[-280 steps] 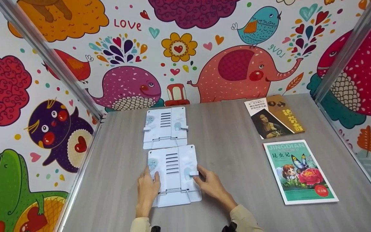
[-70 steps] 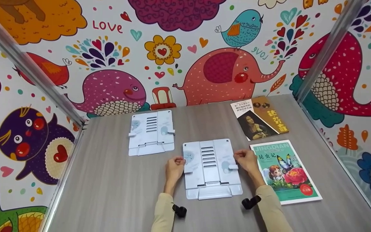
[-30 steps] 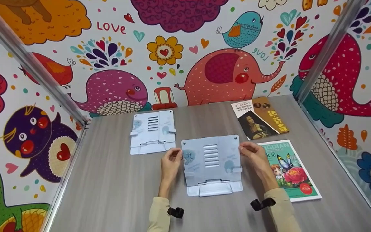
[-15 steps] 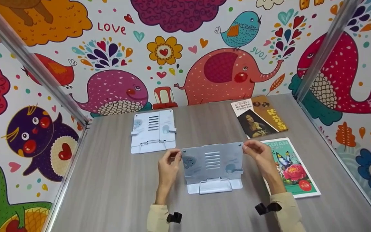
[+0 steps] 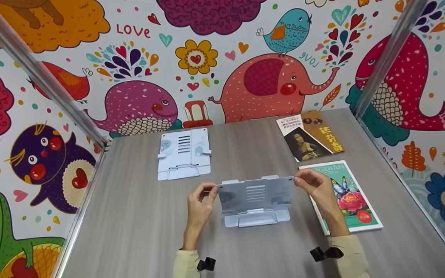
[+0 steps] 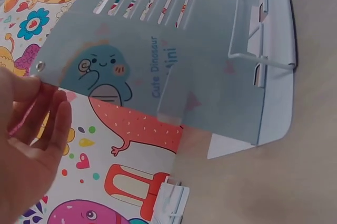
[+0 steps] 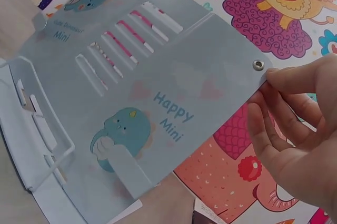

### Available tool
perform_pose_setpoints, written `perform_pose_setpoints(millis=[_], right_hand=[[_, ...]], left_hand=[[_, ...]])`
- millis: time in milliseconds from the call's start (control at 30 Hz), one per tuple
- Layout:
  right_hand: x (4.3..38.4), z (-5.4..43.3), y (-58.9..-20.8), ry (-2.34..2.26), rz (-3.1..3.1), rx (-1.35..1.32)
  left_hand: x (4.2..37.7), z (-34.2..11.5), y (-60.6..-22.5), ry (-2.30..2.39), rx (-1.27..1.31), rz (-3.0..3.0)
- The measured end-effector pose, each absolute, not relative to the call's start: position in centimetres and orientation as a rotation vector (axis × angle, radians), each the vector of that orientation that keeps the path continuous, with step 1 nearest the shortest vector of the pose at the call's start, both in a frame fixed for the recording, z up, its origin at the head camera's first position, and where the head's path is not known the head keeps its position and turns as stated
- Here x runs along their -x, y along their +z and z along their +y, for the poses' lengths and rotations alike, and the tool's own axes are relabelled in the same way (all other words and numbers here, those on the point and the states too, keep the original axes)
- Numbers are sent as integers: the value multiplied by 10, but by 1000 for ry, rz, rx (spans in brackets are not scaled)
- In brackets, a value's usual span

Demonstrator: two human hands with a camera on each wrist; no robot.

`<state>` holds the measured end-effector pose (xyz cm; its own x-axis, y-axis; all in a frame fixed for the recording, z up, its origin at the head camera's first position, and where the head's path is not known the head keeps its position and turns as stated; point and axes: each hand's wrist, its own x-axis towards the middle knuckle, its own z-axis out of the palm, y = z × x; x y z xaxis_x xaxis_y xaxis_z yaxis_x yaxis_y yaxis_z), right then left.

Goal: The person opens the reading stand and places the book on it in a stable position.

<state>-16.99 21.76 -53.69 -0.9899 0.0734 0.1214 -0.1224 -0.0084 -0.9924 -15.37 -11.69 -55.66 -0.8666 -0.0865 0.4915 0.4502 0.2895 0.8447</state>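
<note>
A white-blue book stand (image 5: 257,197) with a slotted back panel stands on the table in the head view. Its panel is raised steeply from the base plate (image 5: 282,215), which lies on the table. My left hand (image 5: 200,204) pinches the panel's top left corner between thumb and fingers. At the top right corner, beside a metal rivet (image 7: 258,65), my right hand (image 5: 318,189) pinches the panel likewise. Dinosaur prints (image 6: 102,71) decorate the front, and a wire page holder (image 6: 263,24) sits at the foot. Behind the panel, two flaps of the rear part show at the top.
A second, similar book stand (image 5: 184,154) lies folded flat at the back left of the table. A green-covered book (image 5: 352,200) lies right of my right hand, partly covered by it. Behind that is a brown and white book (image 5: 309,136). Patterned walls enclose the table (image 5: 137,216).
The book stand, flat in front of the other one earlier, has moved right. Both hands have then lifted its panel from flat to steeply upright, their grip moving to the top corners.
</note>
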Motion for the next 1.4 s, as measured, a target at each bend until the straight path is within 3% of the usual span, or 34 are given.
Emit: perform_pose_setpoints(millis=[733, 1200, 1400], right_hand=[[151, 228, -543, 2275, -2069, -260], [150, 236, -560, 2373, -1822, -808], [147, 233, -562, 2314, -1854, -820]], left_hand=[[145, -131, -567, -1695, 667, -1961], [152, -131, -572, -1747, 587, -1981], [158, -127, -569, -1761, 457, -2014]])
